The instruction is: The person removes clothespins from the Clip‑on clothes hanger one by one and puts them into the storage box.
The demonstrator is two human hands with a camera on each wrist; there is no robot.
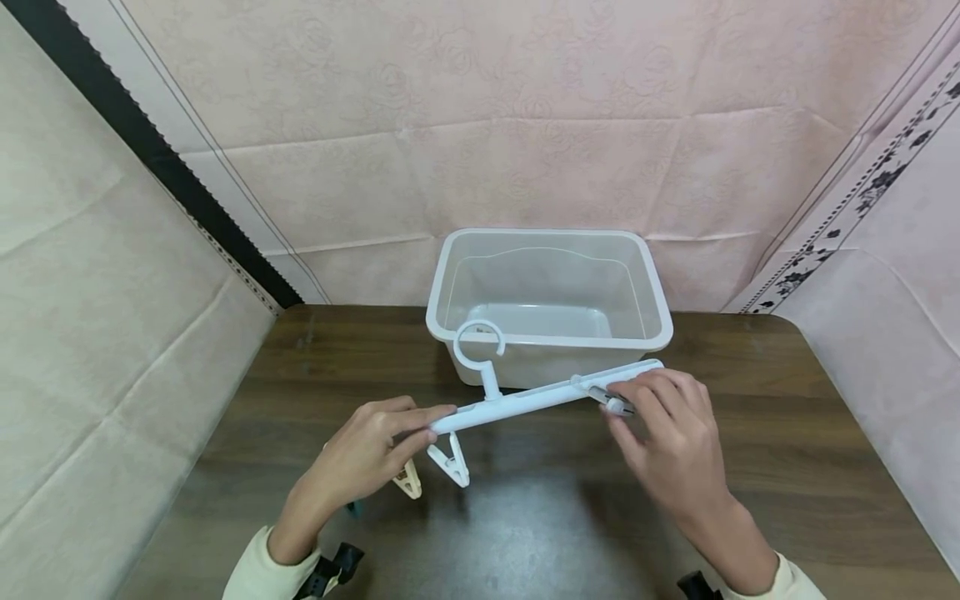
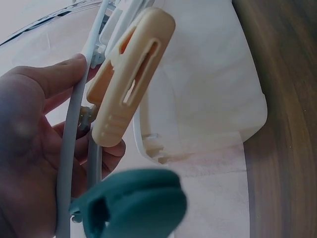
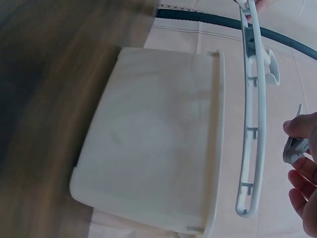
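Right of centre: grey clip (image 3: 295, 150), pinched between barely parted right fingers (image 1: 651, 398). At frame centre: hanger (image 1: 525, 402), pinched on left half by left fingers (image 1: 416, 418); liable to twist if pushed at right, owing to one-sided hold.

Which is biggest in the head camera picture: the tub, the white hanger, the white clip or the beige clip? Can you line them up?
1. Tub
2. White hanger
3. White clip and beige clip: I can't rank these two, because the left hand hides part of the beige one.
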